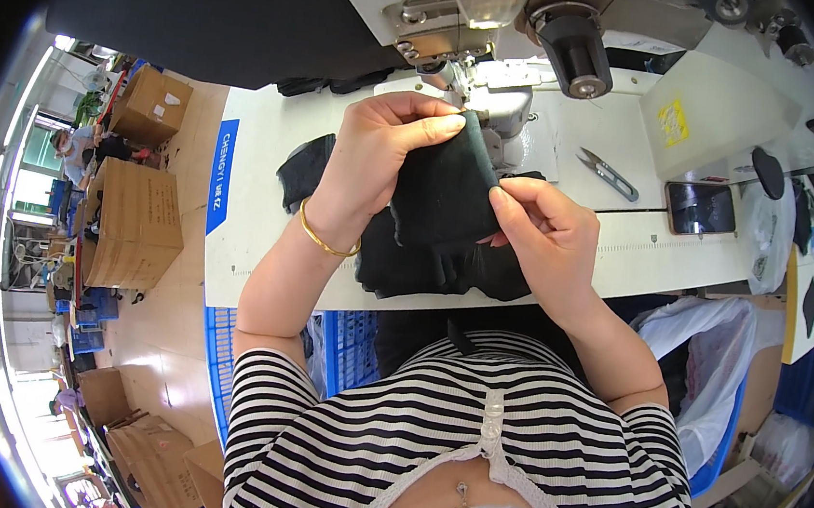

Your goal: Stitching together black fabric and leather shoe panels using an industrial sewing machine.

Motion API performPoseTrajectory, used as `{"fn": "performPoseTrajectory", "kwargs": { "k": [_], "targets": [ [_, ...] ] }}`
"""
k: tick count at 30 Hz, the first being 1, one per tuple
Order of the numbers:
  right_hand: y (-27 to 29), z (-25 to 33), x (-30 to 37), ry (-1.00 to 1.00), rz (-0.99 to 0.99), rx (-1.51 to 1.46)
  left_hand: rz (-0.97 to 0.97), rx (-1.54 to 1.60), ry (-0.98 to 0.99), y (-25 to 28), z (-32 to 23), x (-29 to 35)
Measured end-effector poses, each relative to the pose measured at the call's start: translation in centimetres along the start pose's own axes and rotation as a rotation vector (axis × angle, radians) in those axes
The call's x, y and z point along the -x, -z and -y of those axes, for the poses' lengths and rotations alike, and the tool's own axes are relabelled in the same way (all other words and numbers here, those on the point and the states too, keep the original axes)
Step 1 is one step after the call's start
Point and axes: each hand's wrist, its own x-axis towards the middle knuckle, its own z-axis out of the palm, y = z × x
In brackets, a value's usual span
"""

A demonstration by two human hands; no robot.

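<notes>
A small black fabric piece (pixel 442 189) with a folded, greenish-grey edge is stretched between my two hands, just in front of the sewing machine (pixel 498 97). My left hand (pixel 402 142) pinches its upper edge between thumb and fingers, close to the needle area. Lower on the same edge, my right hand (pixel 544 232) pinches the fabric's right side. More black fabric pieces (pixel 401 268) lie heaped beneath it on the white machine table (pixel 308 279). Another dark piece (pixel 306 170) rests left of my left wrist.
Thread snips (pixel 609 175) and a phone (pixel 699 210) lie on the table to the right. A blue basket (pixel 350 351) stands below the front edge, and a bin lined with white plastic (pixel 707 367) is at lower right. Cardboard boxes (pixel 134 225) stand on the left floor.
</notes>
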Motion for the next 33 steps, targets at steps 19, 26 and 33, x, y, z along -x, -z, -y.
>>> {"fn": "performPoseTrajectory", "kwargs": {
  "k": [19, 26, 33],
  "targets": [
    [-0.2, 0.2, -2.3, -0.052, -0.012, -0.081, -0.083, 0.069, 0.100, -0.2, -1.3, -2.2],
    [-0.2, -0.1, -2.3, -0.054, -0.009, -0.134, -0.089, 0.075, 0.064, -0.3, -1.2, -2.1],
    [-0.3, 0.2, -2.4, -0.057, -0.006, -0.113, -0.103, 0.079, 0.030, 0.0, -1.1, -2.4]
  ]
}}
